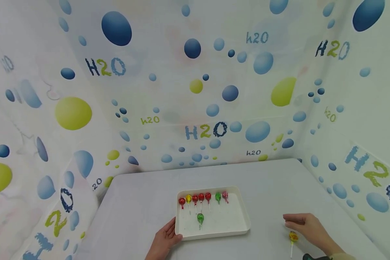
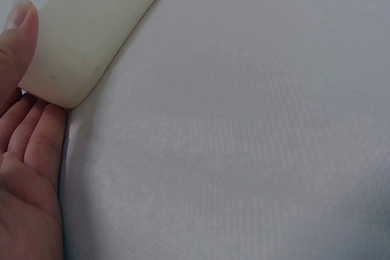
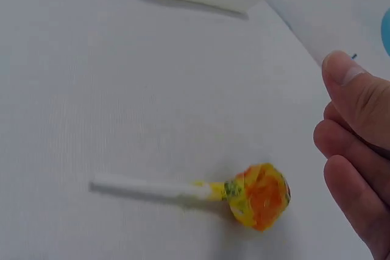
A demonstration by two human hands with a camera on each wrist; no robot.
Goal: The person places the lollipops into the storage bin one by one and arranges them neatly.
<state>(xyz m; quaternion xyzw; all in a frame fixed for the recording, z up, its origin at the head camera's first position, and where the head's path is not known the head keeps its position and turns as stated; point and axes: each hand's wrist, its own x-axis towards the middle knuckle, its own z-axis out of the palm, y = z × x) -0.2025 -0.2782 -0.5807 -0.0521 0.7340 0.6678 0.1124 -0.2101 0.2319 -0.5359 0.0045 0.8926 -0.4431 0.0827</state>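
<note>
My left hand [image 1: 164, 238] holds the white tray [image 1: 214, 234] at its front left corner. In the left wrist view the thumb [image 2: 23, 35] lies against the tray's side wall and the fingers tuck under its bottom edge. To the right of the tray, a yellow-orange wrapped lollipop [image 1: 293, 237] lies on the table, white stick toward the front. My right hand [image 1: 312, 229] hovers beside that lollipop and holds nothing. The right wrist view shows its thumb and fingers [image 3: 350, 144] apart from the lollipop's head [image 3: 262, 196].
Inside the tray, red lollipops [image 1: 201, 197], a yellow one [image 1: 188, 198], a green one [image 1: 218, 196] and a pink one [image 1: 225, 195] form a back row. Another green lollipop [image 1: 200, 218] lies in front. A white cloth covers the table [image 1: 143, 202]; patterned sheets [image 1: 169, 94] surround it.
</note>
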